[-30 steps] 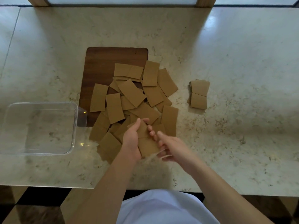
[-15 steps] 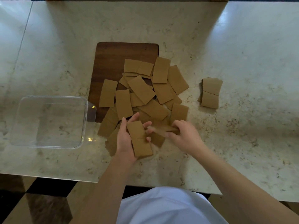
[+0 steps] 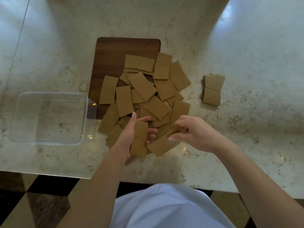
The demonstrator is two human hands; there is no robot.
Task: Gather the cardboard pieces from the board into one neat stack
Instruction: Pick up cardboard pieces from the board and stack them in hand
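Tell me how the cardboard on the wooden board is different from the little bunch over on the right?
The pieces on the board lie scattered and overlapping at many angles; the small stack is gathered together. The scattered pile spreads wide; the stack sits apart on the marble counter. Both are brown cardboard rectangles.

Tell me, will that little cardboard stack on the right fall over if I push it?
Probably it slides apart rather than tips: the small stack lies low and flat on the smooth, shiny countertop. Its pieces already sit slightly fanned, so they likely shift easily. They look thin and light.
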